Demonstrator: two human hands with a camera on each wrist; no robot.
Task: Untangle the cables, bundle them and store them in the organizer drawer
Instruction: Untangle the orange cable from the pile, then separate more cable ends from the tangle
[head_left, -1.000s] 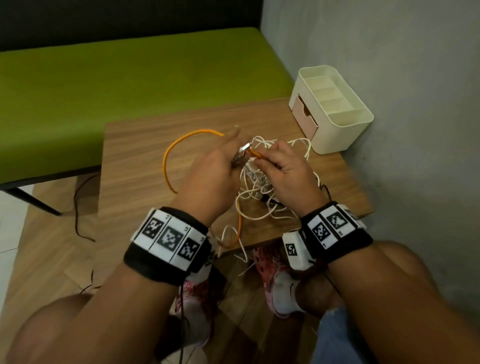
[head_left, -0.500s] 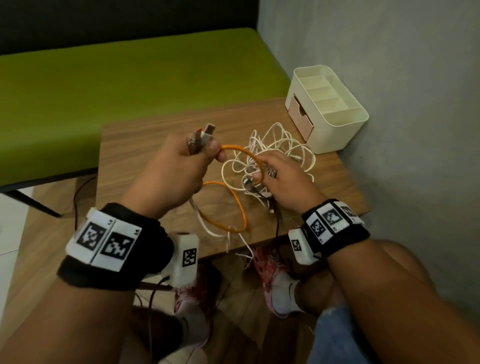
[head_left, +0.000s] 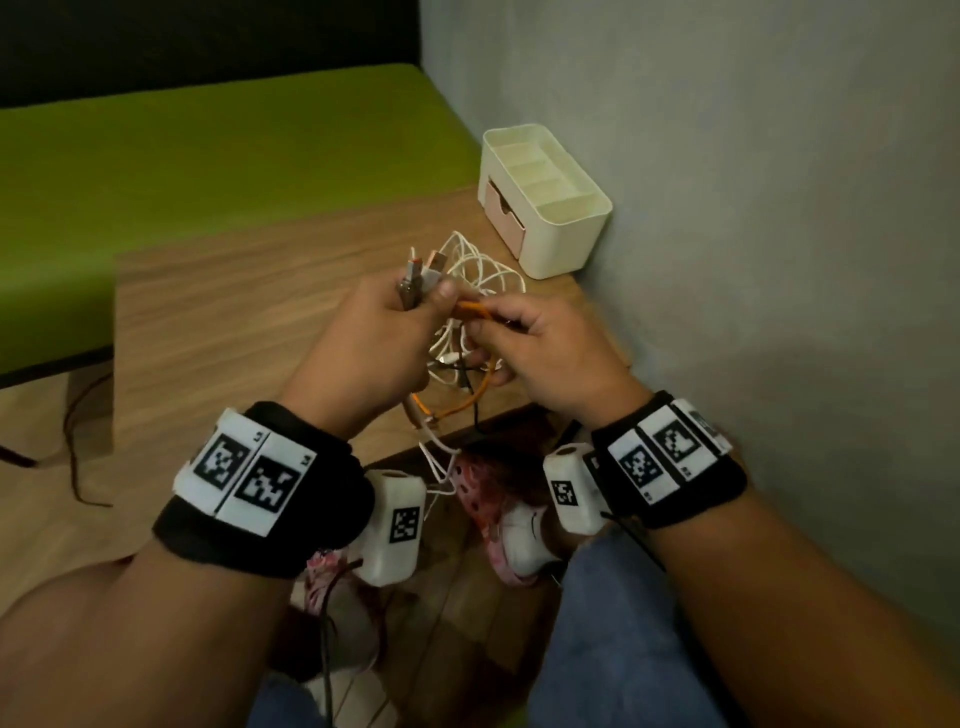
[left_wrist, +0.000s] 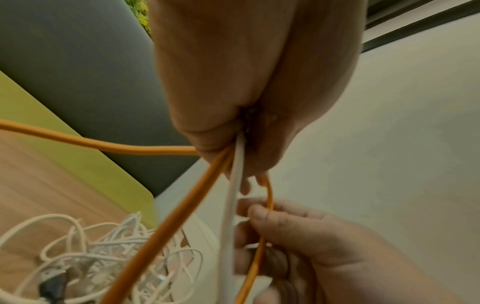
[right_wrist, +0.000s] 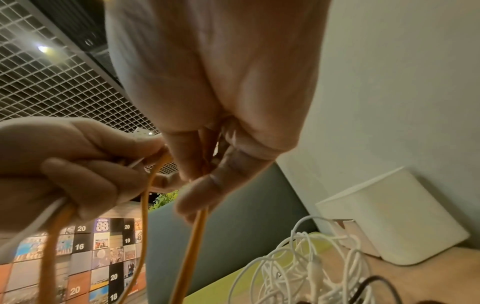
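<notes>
My left hand (head_left: 431, 301) grips several cable ends, with the plugs (head_left: 422, 275) sticking up out of the fist. The strands of the orange cable (left_wrist: 155, 150) and one white cable (left_wrist: 232, 197) run out below that fist. My right hand (head_left: 485, 319) pinches a fold of the orange cable (head_left: 471, 312) right beside the left thumb. More of the orange cable (right_wrist: 197, 236) hangs in a loop under both hands. A tangle of white cables (head_left: 480, 270) lies on the wooden table (head_left: 218, 322) behind the hands. The cream organizer (head_left: 566, 244) stands at the table's far right corner, its pink drawer (head_left: 503, 212) shut.
A grey wall (head_left: 753, 208) runs close along the right of the table and the organizer. A green bench (head_left: 208, 145) lies beyond the table's far edge. A black cable (head_left: 470, 384) trails over the near edge, above my knees and shoes.
My right hand has risen from the tangle to meet my left hand, bringing the orange cable with it. The orange loop is now smaller and hangs under the hands.
</notes>
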